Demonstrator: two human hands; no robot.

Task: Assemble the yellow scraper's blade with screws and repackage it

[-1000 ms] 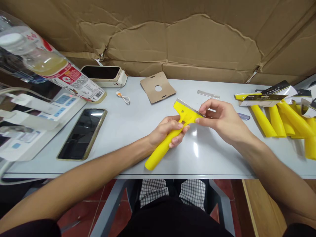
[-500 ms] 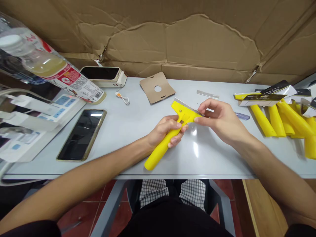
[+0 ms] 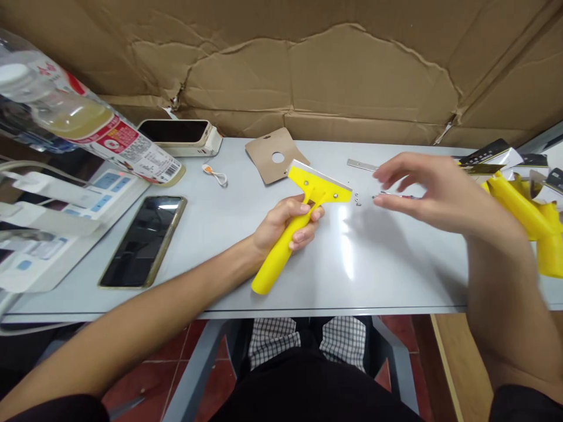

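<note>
My left hand is wrapped round the neck of a yellow scraper, whose metal blade points up and away from me. Two small screws show on the scraper's head. To the right, my right hand hovers over the table with thumb and fingers apart, holding nothing. Below its fingertips lies a thin screwdriver, partly covered by the hand. Several tiny metal parts rest between the scraper head and my right hand. Behind them is a loose flat blade.
A square of brown card with a round hole lies behind the scraper. More yellow scrapers with black packaging are heaped at the right. On the left are a phone, bottles, a power strip, a short cable and another phone.
My right hand has let go of the scraper's head and moved right, its fingers spreading. The scraper has shifted slightly left and up in my left hand. The tiny metal parts are now uncovered.
</note>
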